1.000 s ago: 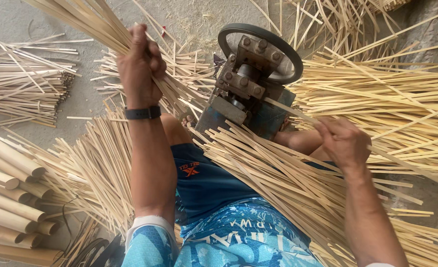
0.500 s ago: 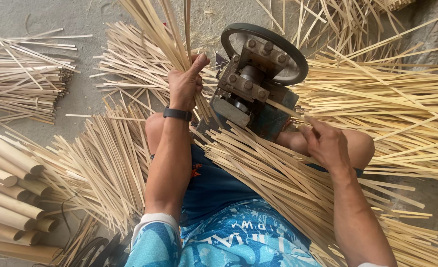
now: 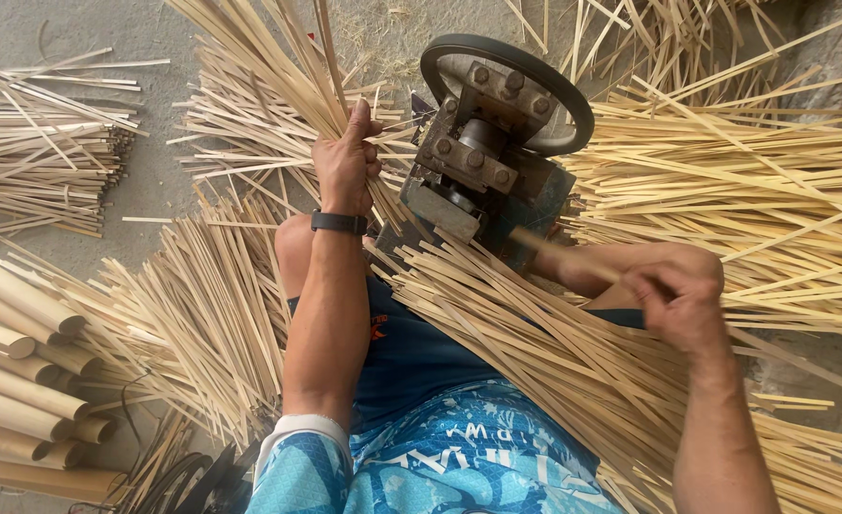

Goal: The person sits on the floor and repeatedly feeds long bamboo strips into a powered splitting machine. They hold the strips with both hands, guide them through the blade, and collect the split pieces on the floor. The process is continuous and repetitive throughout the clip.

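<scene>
Overhead, left hand (image 3: 347,164) fists upright bamboo strips (image 3: 250,57) beside the machine (image 3: 483,157); right hand (image 3: 678,297) pinches one strip (image 3: 573,257) angled toward it.

1. This is a small craft workshop for splitting bamboo, run at ground level on a bare concrete floor (image 3: 155,190).
2. A worn metal splitting machine (image 3: 483,162) with bolted plates and a dark hand wheel (image 3: 573,105) stands in the middle, with no bench under it.
3. Loose heaps of thin, pale bamboo strips (image 3: 744,190) fan out on every side of the machine.
4. A tidier bundle of strips (image 3: 40,152) lies apart at the upper left.
5. Whole bamboo tubes (image 3: 12,381), round and hollow-ended, are stacked at the lower left as raw stock.
6. Fine shavings and fibre litter the floor behind the machine.
</scene>
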{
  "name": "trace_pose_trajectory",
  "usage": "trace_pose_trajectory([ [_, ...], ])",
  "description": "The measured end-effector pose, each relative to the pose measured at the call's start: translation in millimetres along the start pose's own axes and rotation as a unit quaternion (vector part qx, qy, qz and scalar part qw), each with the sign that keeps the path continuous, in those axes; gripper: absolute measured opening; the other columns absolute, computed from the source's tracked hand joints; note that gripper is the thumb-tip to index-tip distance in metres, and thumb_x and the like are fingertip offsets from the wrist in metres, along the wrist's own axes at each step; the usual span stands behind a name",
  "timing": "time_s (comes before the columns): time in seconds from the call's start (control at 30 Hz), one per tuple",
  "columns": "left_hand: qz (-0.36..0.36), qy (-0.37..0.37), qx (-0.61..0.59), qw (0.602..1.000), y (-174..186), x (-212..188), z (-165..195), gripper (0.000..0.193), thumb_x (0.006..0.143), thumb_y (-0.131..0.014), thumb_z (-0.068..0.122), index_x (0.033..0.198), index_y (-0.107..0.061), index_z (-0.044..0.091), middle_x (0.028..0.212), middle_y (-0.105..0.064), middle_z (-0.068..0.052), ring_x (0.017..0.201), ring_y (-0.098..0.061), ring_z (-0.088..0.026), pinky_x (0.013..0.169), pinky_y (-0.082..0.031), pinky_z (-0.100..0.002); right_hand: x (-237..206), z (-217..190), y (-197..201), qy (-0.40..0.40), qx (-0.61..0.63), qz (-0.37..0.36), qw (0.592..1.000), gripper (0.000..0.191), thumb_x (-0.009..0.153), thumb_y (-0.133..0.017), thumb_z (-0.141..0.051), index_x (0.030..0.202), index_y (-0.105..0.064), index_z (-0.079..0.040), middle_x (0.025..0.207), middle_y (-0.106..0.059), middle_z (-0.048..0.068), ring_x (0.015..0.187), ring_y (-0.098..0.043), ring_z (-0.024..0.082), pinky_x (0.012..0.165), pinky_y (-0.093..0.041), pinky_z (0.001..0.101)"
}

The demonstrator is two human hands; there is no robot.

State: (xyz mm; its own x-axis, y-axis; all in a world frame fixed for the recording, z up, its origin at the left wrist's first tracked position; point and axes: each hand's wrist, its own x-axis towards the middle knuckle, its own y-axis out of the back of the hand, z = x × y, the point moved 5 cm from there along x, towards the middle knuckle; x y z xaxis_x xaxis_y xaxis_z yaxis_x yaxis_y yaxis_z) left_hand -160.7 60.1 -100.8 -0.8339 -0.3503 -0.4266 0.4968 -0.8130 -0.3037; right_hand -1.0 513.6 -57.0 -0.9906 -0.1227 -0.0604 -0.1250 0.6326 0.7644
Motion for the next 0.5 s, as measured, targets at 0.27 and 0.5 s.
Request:
trace_pose_trajectory([
  [0.27,-0.022,-0.028,0.044,0.998,-12,-18,14,0.043,0.084,-0.084,0.034,0.106,-0.071,0.000,0.082,-0.072,-0.006,0.050,-0.051,-0.005,0.038,-0.041,-0.020,68,-58,-13,0.063,-0.042,0.053,0.996,0.014,0.099,-0.076,-0.020,0.101,-0.080,-0.007,0.085,-0.075,0.011,0.068,-0.070,0.021,0.062,-0.056,0.0336],
  [0.5,-0.051,-0.044,0.054,0.996,-20,-20,25,0.041,0.084,-0.084,0.035,0.106,-0.071,0.002,0.079,-0.073,0.001,0.051,-0.053,-0.004,0.040,-0.047,-0.020,81,-79,-24,0.027,-0.042,0.017,0.999,0.017,0.101,-0.073,-0.024,0.103,-0.081,-0.009,0.075,-0.073,0.012,0.060,-0.068,0.023,0.057,-0.052,0.0355],
])
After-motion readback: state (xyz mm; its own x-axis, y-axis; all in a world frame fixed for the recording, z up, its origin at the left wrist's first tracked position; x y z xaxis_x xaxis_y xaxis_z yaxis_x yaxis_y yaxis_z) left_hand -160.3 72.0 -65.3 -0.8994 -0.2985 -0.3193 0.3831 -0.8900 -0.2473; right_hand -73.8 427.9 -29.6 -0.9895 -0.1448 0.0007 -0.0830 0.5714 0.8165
